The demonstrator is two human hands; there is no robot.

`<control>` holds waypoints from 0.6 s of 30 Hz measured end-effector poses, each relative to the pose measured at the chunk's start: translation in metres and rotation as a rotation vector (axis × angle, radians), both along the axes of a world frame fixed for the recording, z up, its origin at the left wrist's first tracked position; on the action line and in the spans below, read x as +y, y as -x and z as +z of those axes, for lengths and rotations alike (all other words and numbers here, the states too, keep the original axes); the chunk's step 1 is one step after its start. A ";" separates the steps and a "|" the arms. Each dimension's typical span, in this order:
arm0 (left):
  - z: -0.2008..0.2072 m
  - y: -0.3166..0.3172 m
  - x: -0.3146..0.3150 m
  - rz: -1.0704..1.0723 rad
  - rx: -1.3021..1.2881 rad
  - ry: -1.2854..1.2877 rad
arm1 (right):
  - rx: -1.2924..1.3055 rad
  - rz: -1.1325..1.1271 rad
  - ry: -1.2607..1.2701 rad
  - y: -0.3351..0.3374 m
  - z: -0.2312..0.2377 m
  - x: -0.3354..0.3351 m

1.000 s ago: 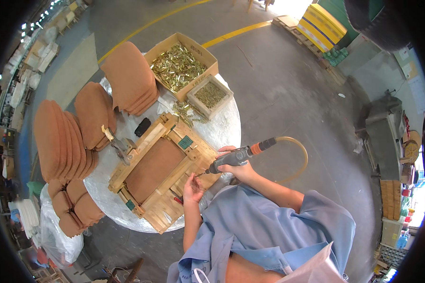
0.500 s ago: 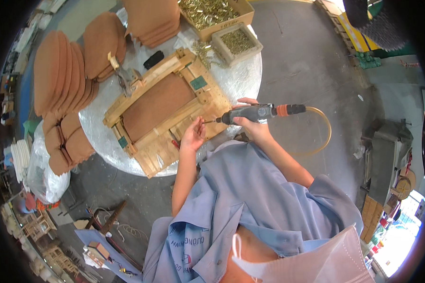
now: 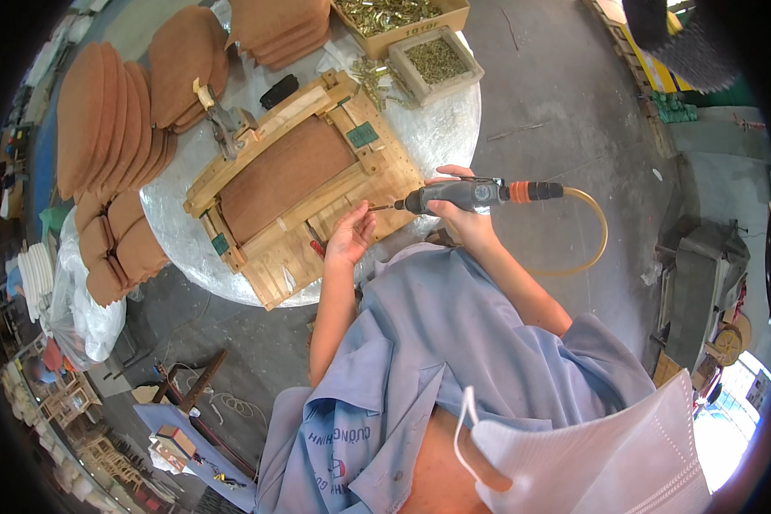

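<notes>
My right hand (image 3: 469, 224) is wrapped round a dark grey air screwdriver (image 3: 463, 196) with an orange and black end and a yellowish hose (image 3: 604, 224). Its bit points left, to the fingertips of my left hand (image 3: 351, 236). Those fingertips are pinched together at the bit's end; whatever they hold is too small to name. Both hands are over the near right edge of a wooden frame jig (image 3: 385, 184). Inside the jig lies a brown rectangular panel (image 3: 287, 176). A metal toggle clamp (image 3: 224, 128) stands at the jig's far left side.
Stacks of brown curved panels (image 3: 90, 120) stand at the table's left and back. A cardboard box of brass-coloured hardware (image 3: 394, 21) and a square tray of small screws (image 3: 437, 68) sit at the far right. Plastic film covers the round table (image 3: 167, 223). A red-handled tool (image 3: 318, 247) lies on the jig.
The table and jig sit slightly higher in the view. My left fingertips have come up a little at the bit's end, and the right hand keeps its hold on the screwdriver.
</notes>
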State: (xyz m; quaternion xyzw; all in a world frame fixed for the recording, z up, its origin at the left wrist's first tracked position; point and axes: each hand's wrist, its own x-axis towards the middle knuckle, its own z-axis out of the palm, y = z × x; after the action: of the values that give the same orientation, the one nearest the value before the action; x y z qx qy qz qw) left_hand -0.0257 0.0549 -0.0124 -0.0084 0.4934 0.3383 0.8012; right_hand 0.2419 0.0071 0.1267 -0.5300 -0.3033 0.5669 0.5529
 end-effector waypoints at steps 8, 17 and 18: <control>-0.010 0.015 -0.005 0.083 -0.055 -0.058 | -0.013 -0.016 0.008 -0.001 0.002 0.001; -0.011 0.023 -0.020 0.130 -0.079 -0.099 | 0.013 -0.041 0.043 -0.003 0.005 0.001; -0.012 0.022 -0.021 0.115 -0.063 -0.113 | 0.015 -0.039 0.046 -0.003 0.006 0.000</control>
State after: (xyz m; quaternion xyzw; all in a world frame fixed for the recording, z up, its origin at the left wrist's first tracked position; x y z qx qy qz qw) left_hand -0.0478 0.0334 -0.0249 -0.0024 0.4467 0.4107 0.7948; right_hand 0.2447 0.0073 0.1331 -0.5443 -0.2755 0.5667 0.5538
